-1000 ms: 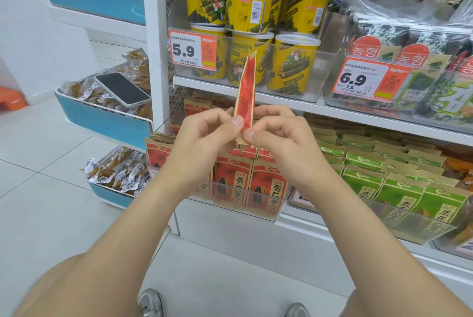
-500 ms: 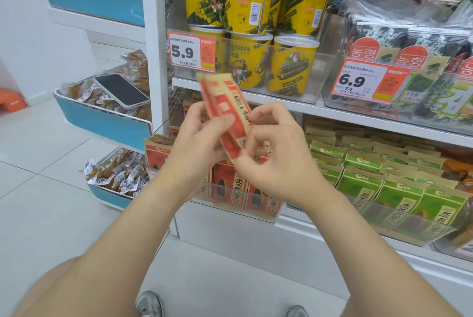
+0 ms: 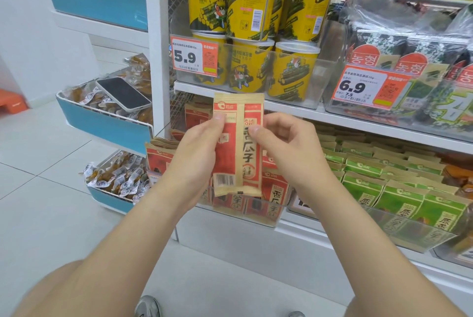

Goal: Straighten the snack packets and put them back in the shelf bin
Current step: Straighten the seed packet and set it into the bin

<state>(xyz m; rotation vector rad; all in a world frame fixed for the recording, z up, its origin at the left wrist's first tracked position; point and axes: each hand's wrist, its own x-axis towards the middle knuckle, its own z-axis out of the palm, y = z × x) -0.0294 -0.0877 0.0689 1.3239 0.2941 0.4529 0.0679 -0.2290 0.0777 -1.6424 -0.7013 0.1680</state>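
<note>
Now packet point(image 3: 239, 145) turned face-on, upright; left hand point(image 3: 197, 155), right hand point(image 3: 284, 142) pinching.

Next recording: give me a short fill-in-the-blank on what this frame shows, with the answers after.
The left hand and right hand hold one snack packet, printed tan and ___.
The price tag under the yellow tubs reads ___.
A phone lies in the ___ side bin.
Right of the red packets, the neighbouring packets are ___.
Answers: red; 5.9; blue; green.

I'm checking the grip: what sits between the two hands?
In the head view, the red sunflower-seed packet, upright, pinched by the left hand and the right hand.
</note>
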